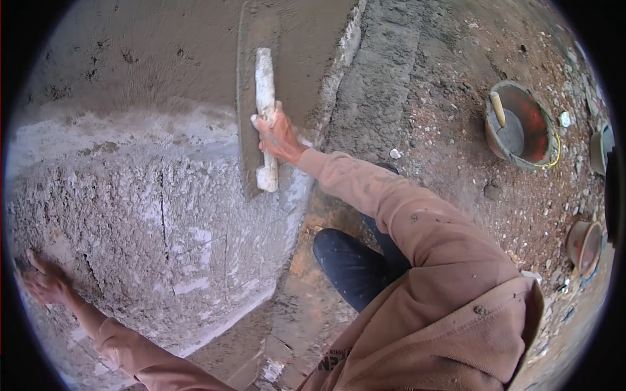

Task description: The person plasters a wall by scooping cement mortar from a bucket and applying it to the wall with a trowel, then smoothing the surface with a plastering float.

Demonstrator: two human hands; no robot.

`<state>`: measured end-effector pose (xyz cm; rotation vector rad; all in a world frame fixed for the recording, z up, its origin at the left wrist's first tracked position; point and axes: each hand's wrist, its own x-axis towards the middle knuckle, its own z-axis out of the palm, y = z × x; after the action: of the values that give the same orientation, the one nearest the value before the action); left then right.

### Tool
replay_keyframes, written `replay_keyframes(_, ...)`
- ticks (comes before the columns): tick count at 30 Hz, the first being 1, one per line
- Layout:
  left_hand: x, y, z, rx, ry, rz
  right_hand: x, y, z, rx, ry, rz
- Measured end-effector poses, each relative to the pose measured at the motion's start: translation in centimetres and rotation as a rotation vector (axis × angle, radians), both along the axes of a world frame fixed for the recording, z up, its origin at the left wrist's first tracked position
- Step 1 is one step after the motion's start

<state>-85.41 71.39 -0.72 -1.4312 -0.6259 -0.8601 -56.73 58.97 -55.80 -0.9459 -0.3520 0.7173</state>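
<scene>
Our right hand (280, 135) grips a long white-handled trowel (265, 85), left hand (47, 283) open; tilting could gouge the smooth grey mortar (182, 45) near its edge.

Right grip (280, 135) hides part of trowel handle (265, 78); far-right container (598, 151) cut off

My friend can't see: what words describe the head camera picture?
The right hand holds a long float over smooth mortar; the left hand is at a rough surface. A bucket holding a pale-handled tool stands to the right.
</scene>
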Motion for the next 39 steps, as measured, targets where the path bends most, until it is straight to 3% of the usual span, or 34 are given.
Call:
replay_keyframes(5, 2.4, -2.4, -0.9, 0.032, 0.051, -0.087, -1.5, 1.9, 6.1, -0.051, -0.333, -0.043)
replay_keyframes(7, 2.5, -2.5, -1.1, 0.030, 0.039, -0.087, 1.0, 2.4, 9.2, -0.067, -0.493, -0.108)
replay_keyframes(11, 2.4, -2.2, -0.7, -0.008, 0.021, -0.072, 9.6, 1.8, 13.8, 0.005, -0.512, -0.256)
replay_keyframes(14, 0.5, -0.6, 0.2, -0.025, -0.032, -0.002, 14.5, 4.9, 10.8, -0.036, -0.522, -0.525)
replay_keyframes(16, -0.1, 0.0, 0.3, -0.033, -0.041, 0.014, 16.9, 5.9, 7.4, -0.019, -0.404, -0.538)
replay_keyframes(18, 0.4, -0.1, 0.8, 0.016, -0.036, 0.065, 18.8, 7.9, 2.3, -0.010, -0.251, -0.513)
replay_keyframes(25, -2.4, 1.6, 2.8, -0.004, -0.043, 0.144, 17.3, 5.6, -7.1, -0.140, 0.298, -0.336)
replay_keyframes(29, 3.3, -2.4, -1.3, 0.029, -0.014, -0.018, 12.4, 4.8, -12.4, -0.237, 0.416, -0.247)
replay_keyframes(31, 2.5, -1.9, -1.6, -0.002, -0.044, -0.016, 8.6, 3.5, -11.1, -0.120, 0.385, -0.173)
replay_keyframes(34, -1.8, 2.3, 1.4, 0.019, -0.002, 0.052, 3.1, 2.0, -3.7, 0.015, 0.219, -0.115)
replay_keyframes(35, -3.2, 3.2, 2.4, 0.041, 0.019, 0.088, 2.3, 0.3, 0.0, -0.032, 0.054, -0.038)
replay_keyframes(36, -2.5, 2.6, 1.9, 0.075, 0.051, 0.064, 1.0, 0.7, 2.2, -0.018, -0.213, -0.205)
replay_keyframes(39, 0.9, -1.1, 0.0, 0.062, 0.075, -0.102, -1.5, -3.2, 10.4, 0.040, -0.458, 0.061)
